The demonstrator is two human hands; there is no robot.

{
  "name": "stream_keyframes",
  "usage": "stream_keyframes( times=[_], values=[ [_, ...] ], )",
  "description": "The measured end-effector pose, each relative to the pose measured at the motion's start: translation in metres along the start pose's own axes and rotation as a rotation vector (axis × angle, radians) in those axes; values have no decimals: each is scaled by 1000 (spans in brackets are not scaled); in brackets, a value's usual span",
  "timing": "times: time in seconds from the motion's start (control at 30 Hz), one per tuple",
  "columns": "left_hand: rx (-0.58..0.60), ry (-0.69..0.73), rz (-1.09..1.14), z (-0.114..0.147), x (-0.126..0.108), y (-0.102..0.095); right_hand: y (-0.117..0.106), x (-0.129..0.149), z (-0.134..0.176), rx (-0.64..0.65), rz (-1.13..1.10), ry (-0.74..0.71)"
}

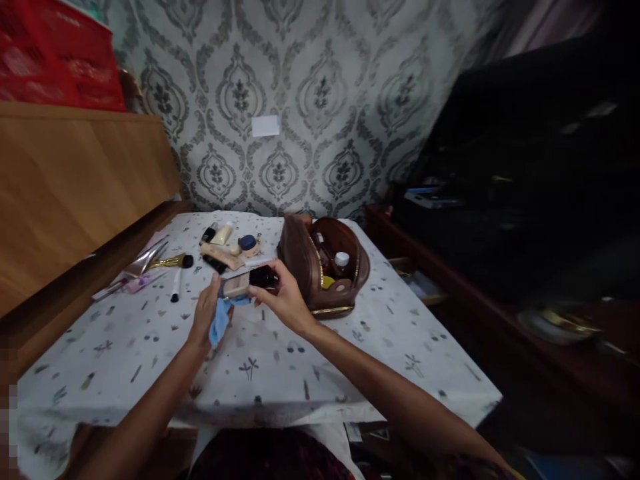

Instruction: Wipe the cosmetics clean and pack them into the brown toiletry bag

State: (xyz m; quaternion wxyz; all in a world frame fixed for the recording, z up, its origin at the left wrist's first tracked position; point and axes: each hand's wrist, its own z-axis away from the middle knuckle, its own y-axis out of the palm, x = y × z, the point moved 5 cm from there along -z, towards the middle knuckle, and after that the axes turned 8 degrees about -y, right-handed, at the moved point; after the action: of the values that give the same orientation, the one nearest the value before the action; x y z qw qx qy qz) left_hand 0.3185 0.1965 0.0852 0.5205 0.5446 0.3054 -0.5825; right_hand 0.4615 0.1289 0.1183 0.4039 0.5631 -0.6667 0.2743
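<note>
Between my two hands, above the table, lies a foundation bottle (236, 286) on its side, beige in the glass with a black cap. My right hand (286, 299) grips it by the black cap. My left hand (204, 312) closes round the bottle's base, together with a light blue cloth (220, 323) that hangs below it. Just right of my right hand stands a brown makeup bag (306, 257), unzipped, with a white-capped bottle (342, 261) and other items inside.
Tubes, a blue-lidded jar (248, 243) and other cosmetics lie behind my hands. A gold-handled brush (173, 261) and a white stick (176, 285) are at the left. A patterned cloth covers the table (350, 373). A wooden cabinet (90, 173) borders the left side.
</note>
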Motion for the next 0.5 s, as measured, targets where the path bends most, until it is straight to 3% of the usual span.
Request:
stream_keyframes(
  times=[0.1, 0.23, 0.33, 0.43, 0.5],
  values=[
    [95, 158, -137, 7, -21, 26, -23, 29, -11, 46, 141, -51],
    [178, 223, -228, 12, -35, 59, -53, 75, -26, 133, 210, -106],
    [259, 146, -237, 18, -33, 83, -72, 110, -32, 185, 172, -42],
    [418, 1, -226, 31, -22, 110, -99, 143, -34, 78, 249, -30],
    [518, 62, -294, 43, -17, 127, -117, 155, -34, 22, 340, -21]
  ],
)
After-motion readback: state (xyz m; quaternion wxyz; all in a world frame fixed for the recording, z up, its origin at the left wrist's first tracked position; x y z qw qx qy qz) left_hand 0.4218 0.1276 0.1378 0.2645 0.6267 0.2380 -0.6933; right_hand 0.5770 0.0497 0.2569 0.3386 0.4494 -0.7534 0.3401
